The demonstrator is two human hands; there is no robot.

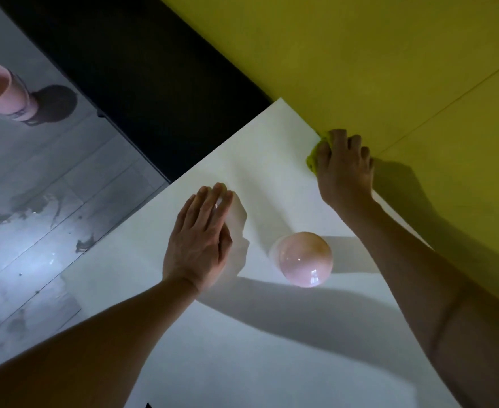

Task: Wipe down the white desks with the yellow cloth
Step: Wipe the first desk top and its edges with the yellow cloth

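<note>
1. The right hand has its fingers curled over the yellow cloth, bunching it against the far edge of the tabletop where it meets the yellow wall. Only a small fold of cloth shows past the knuckles.
2. The left hand lies flat with straight fingers, palm down on the white surface, holding nothing; it seems to serve as a brace.
3. To wipe well, I would spread the cloth wider under the palm and keep even pressure along the wall seam, where dust likely gathers.
4. A pink glossy ball sits between the two forearms; lift it aside rather than wiping around it, since it could roll.
5. Off the tabletop, a pink cup stands on the grey floor.
</note>
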